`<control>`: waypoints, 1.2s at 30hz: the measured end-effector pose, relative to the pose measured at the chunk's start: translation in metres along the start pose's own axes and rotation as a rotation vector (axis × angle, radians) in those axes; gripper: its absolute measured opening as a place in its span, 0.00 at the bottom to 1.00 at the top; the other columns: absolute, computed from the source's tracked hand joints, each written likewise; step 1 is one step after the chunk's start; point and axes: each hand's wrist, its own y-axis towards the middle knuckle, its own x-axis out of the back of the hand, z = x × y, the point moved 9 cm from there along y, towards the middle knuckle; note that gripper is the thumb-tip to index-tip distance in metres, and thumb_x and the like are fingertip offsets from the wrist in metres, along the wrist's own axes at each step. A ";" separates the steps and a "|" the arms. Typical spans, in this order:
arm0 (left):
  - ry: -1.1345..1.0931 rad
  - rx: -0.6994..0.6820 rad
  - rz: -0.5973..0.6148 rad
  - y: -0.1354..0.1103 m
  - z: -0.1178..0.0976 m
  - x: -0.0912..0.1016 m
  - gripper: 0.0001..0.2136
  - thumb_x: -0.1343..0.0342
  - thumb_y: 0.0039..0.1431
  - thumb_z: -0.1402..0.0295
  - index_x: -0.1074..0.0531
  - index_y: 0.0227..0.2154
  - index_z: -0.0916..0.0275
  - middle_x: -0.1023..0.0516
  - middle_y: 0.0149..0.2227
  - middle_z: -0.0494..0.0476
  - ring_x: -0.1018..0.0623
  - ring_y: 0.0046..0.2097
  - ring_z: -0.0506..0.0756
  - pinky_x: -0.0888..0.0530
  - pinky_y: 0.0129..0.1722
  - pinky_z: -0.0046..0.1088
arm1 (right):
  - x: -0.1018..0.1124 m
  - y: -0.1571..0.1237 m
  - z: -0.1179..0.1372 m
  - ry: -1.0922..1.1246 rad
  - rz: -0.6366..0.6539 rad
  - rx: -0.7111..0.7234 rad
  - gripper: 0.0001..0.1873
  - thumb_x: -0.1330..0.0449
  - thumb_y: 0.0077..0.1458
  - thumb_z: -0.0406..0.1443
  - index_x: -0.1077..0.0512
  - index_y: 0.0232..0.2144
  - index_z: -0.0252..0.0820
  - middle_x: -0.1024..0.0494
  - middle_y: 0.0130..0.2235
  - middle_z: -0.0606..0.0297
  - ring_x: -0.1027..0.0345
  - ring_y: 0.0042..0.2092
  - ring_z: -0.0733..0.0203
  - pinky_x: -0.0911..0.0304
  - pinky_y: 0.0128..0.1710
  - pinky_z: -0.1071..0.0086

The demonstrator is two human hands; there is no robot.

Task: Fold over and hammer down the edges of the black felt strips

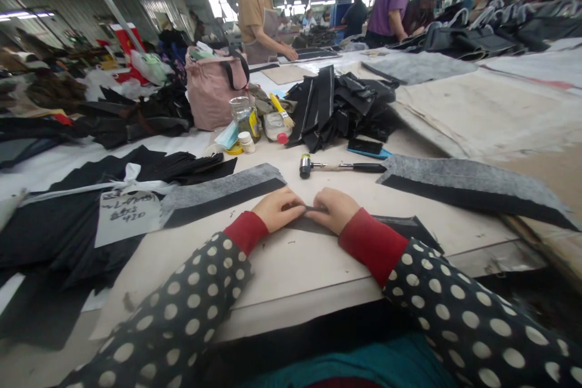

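Observation:
Close together over the pale work board (291, 267), my two hands pinch a dark fabric strip (309, 225) between thumbs and fingers. My left hand (278, 208) is closed on its left end. My right hand (335, 211) is closed a little further along, and the strip's tail runs out beneath the right wrist. On the left lies a grey-and-black fabric piece (222, 195); a similar fabric piece (473, 191) is on the right. Just beyond my hands rests a hammer (341, 167) with a metal head and black grip.
Behind the hammer are a phone (364, 147), a heap of black strips (336, 106), a yellow brush (282, 110), a glass jar (243, 114) and a pink bag (213, 88). A tied black fabric bundle (59, 224) with a handwritten tag (127, 215) lies left. Other people stand across the table.

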 end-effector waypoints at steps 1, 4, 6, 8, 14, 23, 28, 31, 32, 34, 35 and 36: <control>-0.017 0.016 -0.010 0.000 0.001 -0.001 0.09 0.53 0.54 0.66 0.29 0.30 0.63 0.32 0.30 0.52 0.32 0.33 0.50 0.35 0.33 0.25 | 0.001 0.000 0.002 0.012 -0.002 0.019 0.13 0.44 0.48 0.43 0.33 0.25 0.37 0.34 0.27 0.63 0.42 0.30 0.64 0.48 0.29 0.71; -0.043 0.044 -0.015 0.001 0.001 -0.005 0.08 0.54 0.53 0.68 0.30 0.27 0.64 0.32 0.27 0.51 0.32 0.31 0.49 0.35 0.31 0.24 | 0.001 -0.001 0.011 0.061 0.014 0.089 0.11 0.48 0.52 0.40 0.31 0.28 0.37 0.33 0.29 0.63 0.41 0.32 0.64 0.47 0.32 0.71; -0.030 0.034 -0.018 0.001 -0.002 -0.006 0.07 0.53 0.53 0.69 0.31 0.26 0.64 0.32 0.27 0.51 0.33 0.31 0.49 0.36 0.31 0.24 | 0.001 -0.001 0.014 0.069 0.028 0.109 0.11 0.50 0.53 0.37 0.31 0.28 0.37 0.33 0.29 0.63 0.41 0.32 0.65 0.47 0.33 0.71; 0.000 0.019 -0.029 0.003 -0.006 -0.005 0.07 0.53 0.52 0.70 0.32 0.26 0.64 0.33 0.26 0.51 0.33 0.30 0.50 0.36 0.31 0.25 | 0.000 0.000 0.015 0.044 0.038 0.098 0.11 0.51 0.53 0.35 0.31 0.28 0.37 0.32 0.29 0.62 0.40 0.32 0.64 0.47 0.33 0.71; 0.146 0.031 0.023 -0.002 0.010 0.011 0.07 0.54 0.51 0.70 0.32 0.24 0.63 0.34 0.26 0.51 0.33 0.30 0.50 0.36 0.31 0.25 | 0.011 -0.002 0.007 -0.055 -0.009 0.038 0.13 0.53 0.55 0.37 0.30 0.32 0.40 0.30 0.32 0.60 0.39 0.35 0.62 0.47 0.36 0.68; 0.392 0.088 -0.035 -0.014 0.041 0.047 0.10 0.55 0.46 0.78 0.29 0.26 0.62 0.30 0.32 0.54 0.31 0.36 0.53 0.35 0.39 0.30 | 0.062 -0.071 -0.071 0.076 -0.266 -0.165 0.14 0.48 0.50 0.36 0.32 0.39 0.37 0.30 0.34 0.59 0.38 0.34 0.62 0.41 0.36 0.67; 0.370 0.010 -0.201 0.003 -0.019 0.033 0.10 0.57 0.53 0.75 0.31 0.33 0.64 0.30 0.35 0.58 0.32 0.39 0.55 0.34 0.41 0.34 | 0.046 -0.079 -0.088 0.135 -0.195 -0.217 0.13 0.47 0.47 0.35 0.31 0.37 0.37 0.31 0.32 0.61 0.39 0.32 0.63 0.40 0.33 0.68; 0.273 -0.113 -0.101 0.022 -0.062 -0.011 0.09 0.55 0.53 0.75 0.32 0.35 0.64 0.30 0.36 0.57 0.32 0.39 0.54 0.34 0.42 0.32 | 0.043 -0.075 -0.086 0.162 -0.196 -0.200 0.13 0.46 0.47 0.34 0.31 0.37 0.38 0.31 0.31 0.61 0.39 0.32 0.63 0.40 0.33 0.69; 0.270 -0.134 -0.070 0.029 -0.072 -0.025 0.09 0.54 0.53 0.75 0.32 0.36 0.64 0.30 0.36 0.57 0.32 0.40 0.54 0.34 0.43 0.32 | 0.043 -0.074 -0.085 0.169 -0.193 -0.189 0.13 0.46 0.47 0.34 0.31 0.37 0.38 0.32 0.31 0.61 0.39 0.32 0.63 0.40 0.33 0.69; 0.281 -0.143 -0.035 0.041 -0.083 -0.045 0.10 0.54 0.53 0.75 0.32 0.37 0.64 0.30 0.37 0.58 0.33 0.40 0.55 0.34 0.43 0.32 | 0.043 -0.073 -0.083 0.172 -0.181 -0.167 0.13 0.46 0.47 0.32 0.31 0.37 0.38 0.32 0.31 0.62 0.39 0.32 0.63 0.41 0.33 0.70; 0.286 -0.137 -0.025 0.046 -0.085 -0.052 0.10 0.54 0.52 0.75 0.32 0.37 0.64 0.30 0.37 0.58 0.33 0.40 0.55 0.34 0.43 0.32 | 0.043 -0.072 -0.082 0.170 -0.173 -0.151 0.13 0.47 0.46 0.32 0.31 0.37 0.38 0.32 0.30 0.62 0.39 0.33 0.63 0.41 0.34 0.69; 0.287 -0.131 -0.018 0.050 -0.084 -0.056 0.09 0.53 0.52 0.75 0.32 0.37 0.64 0.30 0.36 0.58 0.33 0.40 0.55 0.34 0.43 0.32 | 0.043 -0.071 -0.081 0.167 -0.164 -0.132 0.13 0.47 0.46 0.31 0.31 0.37 0.38 0.32 0.30 0.62 0.39 0.33 0.63 0.41 0.35 0.69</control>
